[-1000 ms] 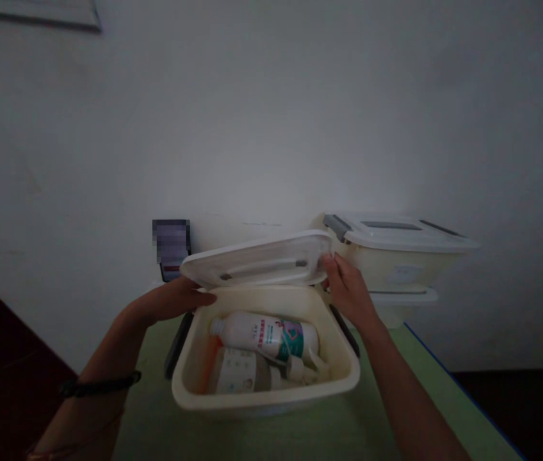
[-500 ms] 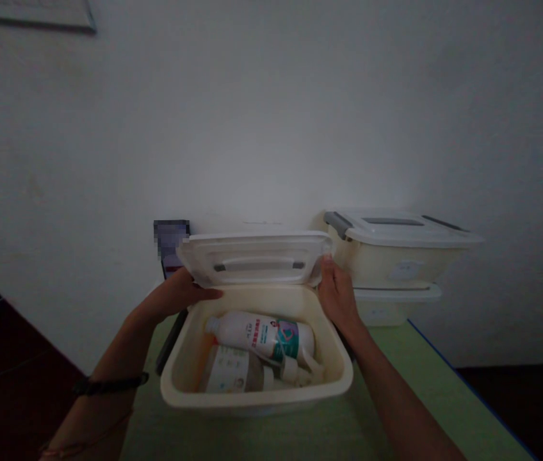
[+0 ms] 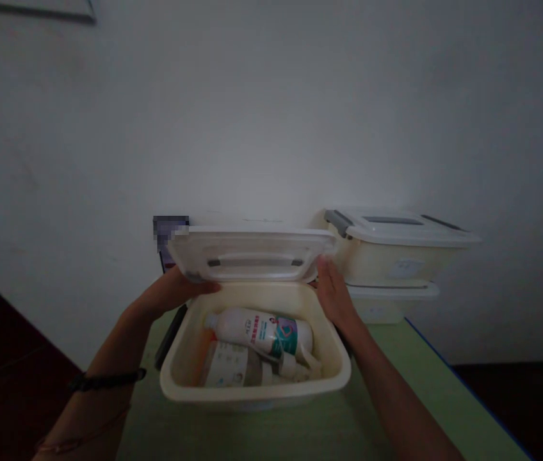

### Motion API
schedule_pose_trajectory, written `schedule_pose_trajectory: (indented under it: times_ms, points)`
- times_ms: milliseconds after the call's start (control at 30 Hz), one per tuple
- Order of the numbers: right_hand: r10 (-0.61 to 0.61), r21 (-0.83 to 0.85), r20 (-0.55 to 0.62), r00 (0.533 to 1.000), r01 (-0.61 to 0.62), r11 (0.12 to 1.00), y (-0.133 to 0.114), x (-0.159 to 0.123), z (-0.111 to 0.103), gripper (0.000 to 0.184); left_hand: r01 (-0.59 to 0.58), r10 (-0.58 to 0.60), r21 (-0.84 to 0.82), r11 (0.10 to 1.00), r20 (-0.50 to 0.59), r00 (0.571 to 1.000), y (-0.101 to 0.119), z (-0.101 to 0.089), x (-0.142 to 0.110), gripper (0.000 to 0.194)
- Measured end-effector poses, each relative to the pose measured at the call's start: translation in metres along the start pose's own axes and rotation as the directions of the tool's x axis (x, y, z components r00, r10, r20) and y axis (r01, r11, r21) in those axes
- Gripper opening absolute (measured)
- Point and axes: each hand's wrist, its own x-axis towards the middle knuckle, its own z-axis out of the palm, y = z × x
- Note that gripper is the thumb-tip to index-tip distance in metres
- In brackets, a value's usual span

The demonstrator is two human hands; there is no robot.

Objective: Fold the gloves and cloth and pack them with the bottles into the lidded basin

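A cream plastic box point(image 3: 252, 387) stands on the green table point(image 3: 262, 435) in front of me. Inside it lie a white bottle with a teal label point(image 3: 259, 330) and a second bottle point(image 3: 233, 371) beneath it. I hold the box's white lid point(image 3: 252, 253) tilted above the far rim. My left hand point(image 3: 175, 291) grips the lid's left edge. My right hand point(image 3: 332, 291) grips its right edge. Both hands have their fingers closed on the lid.
Two more lidded cream boxes point(image 3: 396, 253) are stacked at the back right against the white wall. A dark small object point(image 3: 168, 246) stands behind the lid at the left. The table's blue edge point(image 3: 468, 390) runs along the right.
The lid has tipped up and swung back toward the far rim, its handle side now facing me. Both hands moved slightly back and up with it.
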Motion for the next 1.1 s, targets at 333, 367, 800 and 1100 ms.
schedule_pose_trajectory:
  times_ms: [333,367,800,1100]
  points:
    - [0.060,-0.084,0.083,0.995,-0.053,0.995,-0.0025,0.0032,-0.0010,0.047,-0.062,0.060,0.035,0.997,0.048,0.997,-0.0012,-0.0010,-0.0010,0.042]
    - [0.063,-0.095,0.071,0.996,-0.056,0.994,-0.0027,0.0031,-0.0013,0.048,-0.066,0.065,0.033,0.997,0.055,0.996,-0.0022,-0.0014,-0.0007,0.041]
    - [0.052,-0.137,0.012,0.999,-0.049,0.989,-0.0048,0.0019,-0.0037,0.050,-0.056,0.054,0.055,0.997,0.044,0.998,-0.0015,0.0015,-0.0002,0.044]
    - [0.021,-0.047,-0.015,1.000,-0.021,0.999,-0.0066,-0.0007,-0.0050,0.046,-0.009,0.005,0.099,0.995,0.035,0.999,0.0015,0.0008,-0.0020,0.032]
